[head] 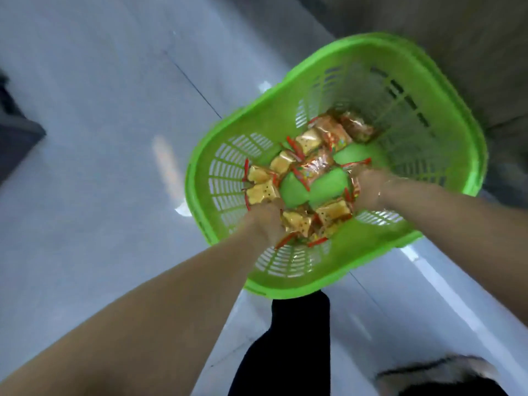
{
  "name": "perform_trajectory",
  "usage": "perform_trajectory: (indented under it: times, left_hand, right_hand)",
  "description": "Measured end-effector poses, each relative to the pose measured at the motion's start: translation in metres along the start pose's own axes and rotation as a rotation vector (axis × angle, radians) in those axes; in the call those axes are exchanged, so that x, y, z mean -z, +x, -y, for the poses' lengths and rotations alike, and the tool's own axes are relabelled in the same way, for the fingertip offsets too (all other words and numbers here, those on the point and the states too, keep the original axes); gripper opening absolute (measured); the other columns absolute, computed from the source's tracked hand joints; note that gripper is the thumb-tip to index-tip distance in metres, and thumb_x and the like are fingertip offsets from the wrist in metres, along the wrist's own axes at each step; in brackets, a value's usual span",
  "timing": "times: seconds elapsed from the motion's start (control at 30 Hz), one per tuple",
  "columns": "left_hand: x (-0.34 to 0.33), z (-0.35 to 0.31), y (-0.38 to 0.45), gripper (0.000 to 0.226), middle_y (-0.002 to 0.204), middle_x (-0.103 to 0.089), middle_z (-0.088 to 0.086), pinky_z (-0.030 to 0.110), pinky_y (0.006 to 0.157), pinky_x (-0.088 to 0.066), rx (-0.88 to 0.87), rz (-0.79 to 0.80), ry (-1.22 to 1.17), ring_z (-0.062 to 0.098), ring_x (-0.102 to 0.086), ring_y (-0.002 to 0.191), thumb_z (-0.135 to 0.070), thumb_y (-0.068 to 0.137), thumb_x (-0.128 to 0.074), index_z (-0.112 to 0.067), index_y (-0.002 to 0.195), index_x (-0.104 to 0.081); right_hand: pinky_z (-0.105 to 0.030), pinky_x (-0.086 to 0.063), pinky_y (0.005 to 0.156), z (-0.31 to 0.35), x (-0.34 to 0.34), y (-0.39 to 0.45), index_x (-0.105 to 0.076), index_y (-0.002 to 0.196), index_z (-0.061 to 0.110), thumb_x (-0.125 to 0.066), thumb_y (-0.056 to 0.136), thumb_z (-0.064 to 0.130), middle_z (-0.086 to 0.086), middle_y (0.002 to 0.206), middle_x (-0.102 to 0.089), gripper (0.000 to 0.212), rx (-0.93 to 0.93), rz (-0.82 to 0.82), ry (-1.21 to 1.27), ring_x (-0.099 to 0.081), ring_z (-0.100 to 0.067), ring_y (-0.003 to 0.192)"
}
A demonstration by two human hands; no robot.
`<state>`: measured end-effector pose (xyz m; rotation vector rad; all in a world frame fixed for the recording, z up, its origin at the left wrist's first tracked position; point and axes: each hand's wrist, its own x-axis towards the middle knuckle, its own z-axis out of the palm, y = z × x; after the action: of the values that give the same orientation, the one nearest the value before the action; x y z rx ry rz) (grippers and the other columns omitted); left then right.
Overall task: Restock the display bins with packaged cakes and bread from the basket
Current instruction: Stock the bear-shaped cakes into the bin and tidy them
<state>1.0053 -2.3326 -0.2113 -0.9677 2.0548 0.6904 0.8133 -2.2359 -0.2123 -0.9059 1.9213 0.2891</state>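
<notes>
A bright green slotted plastic basket point(423, 90) sits on the floor, seen from above. Several small packaged cakes point(311, 141) in clear wrappers with red ends lie across its bottom. Both my hands reach down inside it. My left hand point(267, 221) is closed around golden packets at the near left of the basket floor. My right hand point(368, 190) is closed on packets at the near right, its fingers hidden under the wrist. The picture is blurred by motion. No display bin is in view.
The basket stands on a pale grey tiled floor point(100, 124). My dark trouser leg point(288, 338) and a shoe point(434, 375) show below it. A dark object point(17, 138) sits at the left edge, and a grey surface point(457, 24) runs behind the basket.
</notes>
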Motion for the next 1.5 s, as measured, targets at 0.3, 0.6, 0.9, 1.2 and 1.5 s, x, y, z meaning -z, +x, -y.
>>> perform_trajectory:
  times: [0.3,0.6,0.9,1.2,1.5]
  left_hand:
    - [-0.063,-0.006,0.061,0.094,0.157,-0.019,0.007,0.044,0.116,-0.010,-0.251,0.029,0.408,0.031,-0.018,0.140,-0.054,0.082,-0.059,-0.018,0.152,-0.008]
    - [-0.067,-0.019,0.078,0.095,0.132,-0.037,0.011,0.039,0.104,-0.034,-0.206,0.021,0.483,0.028,-0.043,0.121,-0.040,0.073,-0.075,-0.009,0.145,-0.022]
    - [-0.061,-0.015,0.088,0.064,0.132,-0.045,0.010,0.043,0.113,-0.020,-0.141,-0.005,0.409,0.027,-0.039,0.128,-0.041,0.080,-0.064,-0.013,0.133,-0.044]
    - [-0.042,-0.011,0.081,0.065,0.101,-0.066,0.004,0.032,0.074,-0.037,-0.059,-0.123,0.164,0.029,-0.063,0.097,-0.048,0.076,-0.070,-0.012,0.120,-0.040]
    - [0.007,-0.005,0.058,0.058,0.104,-0.071,-0.004,0.033,0.089,-0.051,0.051,-0.198,-0.619,0.017,-0.065,0.099,-0.036,0.067,-0.084,-0.020,0.117,-0.062]
  right_hand:
    - [-0.045,-0.039,0.097,0.011,-0.068,0.064,-0.030,0.139,0.027,-0.070,0.076,0.031,-0.012,0.130,-0.033,0.075,0.100,0.134,-0.438,-0.034,-0.035,0.126]
    - [-0.051,-0.019,0.106,0.014,-0.062,0.069,-0.041,0.128,0.031,-0.061,0.070,0.056,-0.006,0.130,-0.038,0.067,0.317,0.161,-0.523,-0.028,-0.032,0.126]
    - [-0.039,-0.044,0.087,0.014,-0.068,0.051,-0.031,0.123,0.024,-0.066,0.054,0.076,-0.005,0.122,-0.044,0.092,0.365,0.334,-0.303,-0.049,-0.027,0.108]
    - [-0.038,-0.041,0.085,0.008,-0.055,0.058,-0.053,0.116,0.031,-0.056,0.070,0.070,-0.009,0.125,-0.036,0.061,0.336,0.426,-0.482,-0.038,-0.034,0.118]
    - [-0.041,-0.043,0.087,0.019,-0.059,0.057,-0.060,0.118,0.025,-0.058,0.074,0.062,-0.007,0.120,-0.054,0.058,0.230,0.280,-0.604,-0.052,-0.030,0.112]
